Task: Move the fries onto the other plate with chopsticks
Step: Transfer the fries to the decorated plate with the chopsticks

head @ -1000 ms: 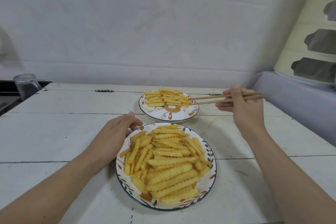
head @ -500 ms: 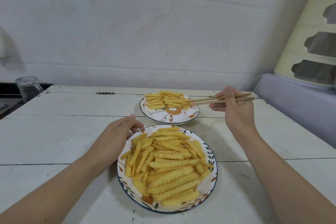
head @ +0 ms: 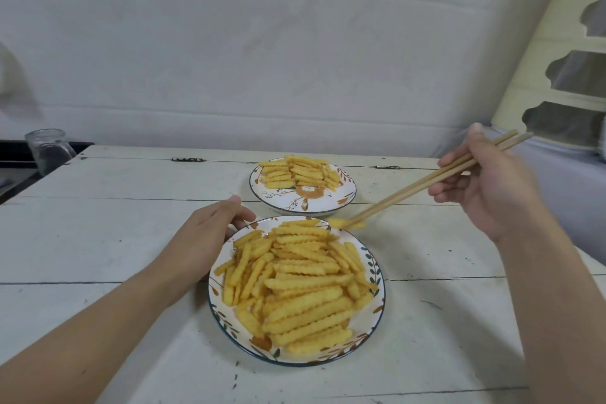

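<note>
A large floral plate (head: pixel 372 267) sits in front of me, heaped with crinkle-cut fries (head: pixel 295 279). A smaller floral plate (head: pixel 314 202) with a smaller pile of fries (head: pixel 300 171) stands just behind it. My right hand (head: pixel 488 187) grips a pair of wooden chopsticks (head: pixel 426 182) that slant down to the left. Their tips pinch a single fry (head: pixel 347 223) at the far right rim of the near plate. My left hand (head: pixel 203 239) holds the near plate's left rim, thumb on its edge.
The plates stand on a white plank table (head: pixel 98 239). A glass jar (head: pixel 49 149) sits off the table's far left corner. A white wall runs behind. A grey surface and a cream carved panel (head: pixel 564 59) are on the right.
My right hand rose and drew back to the right. The chopstick tips swung from the far plate's fries down to the near plate's far rim, where they now pinch a fry.
</note>
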Demonstrator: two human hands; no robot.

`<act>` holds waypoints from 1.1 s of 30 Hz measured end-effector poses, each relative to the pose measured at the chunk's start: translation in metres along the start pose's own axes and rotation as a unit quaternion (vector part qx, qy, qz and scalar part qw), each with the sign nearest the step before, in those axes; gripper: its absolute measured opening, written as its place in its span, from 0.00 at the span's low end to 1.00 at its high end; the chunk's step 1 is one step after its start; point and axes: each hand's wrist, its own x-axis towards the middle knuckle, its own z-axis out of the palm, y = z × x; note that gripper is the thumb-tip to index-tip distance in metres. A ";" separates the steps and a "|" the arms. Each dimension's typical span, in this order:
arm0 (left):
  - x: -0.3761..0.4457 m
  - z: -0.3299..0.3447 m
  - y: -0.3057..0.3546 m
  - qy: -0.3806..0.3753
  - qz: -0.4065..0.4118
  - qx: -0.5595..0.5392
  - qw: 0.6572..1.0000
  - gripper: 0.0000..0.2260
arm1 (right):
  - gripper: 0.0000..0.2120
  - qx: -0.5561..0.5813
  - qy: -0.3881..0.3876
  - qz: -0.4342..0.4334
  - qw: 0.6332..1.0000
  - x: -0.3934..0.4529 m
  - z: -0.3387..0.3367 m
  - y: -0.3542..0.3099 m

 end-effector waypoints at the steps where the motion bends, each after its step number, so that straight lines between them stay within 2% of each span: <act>1: 0.000 0.000 0.000 0.000 0.000 0.000 1.000 0.22 | 0.25 -0.011 -0.008 0.004 1.000 0.000 0.000 -0.001; 6: 0.000 0.001 0.002 0.002 -0.002 -0.005 1.000 0.22 | 0.26 -0.073 -0.021 0.013 0.997 -0.002 0.000 0.000; 9: -0.001 0.001 0.001 0.001 0.000 -0.006 1.000 0.22 | 0.25 -0.060 -0.017 -0.004 0.998 -0.004 -0.001 -0.005; 14: 0.000 0.001 0.000 -0.001 0.002 -0.008 1.000 0.22 | 0.21 0.032 0.049 -0.058 0.997 -0.001 -0.004 -0.002; 17: 0.000 0.001 -0.001 0.002 0.006 -0.006 1.000 0.22 | 0.17 0.032 0.086 -0.058 0.994 0.006 0.001 0.012; 26: 0.001 0.000 -0.003 0.000 0.010 -0.009 1.000 0.23 | 0.17 -0.040 0.045 -0.067 0.996 0.009 0.037 0.064; 33: 0.003 0.000 -0.005 0.003 0.012 0.005 1.000 0.23 | 0.18 -0.031 0.006 -0.059 0.998 0.011 0.070 0.075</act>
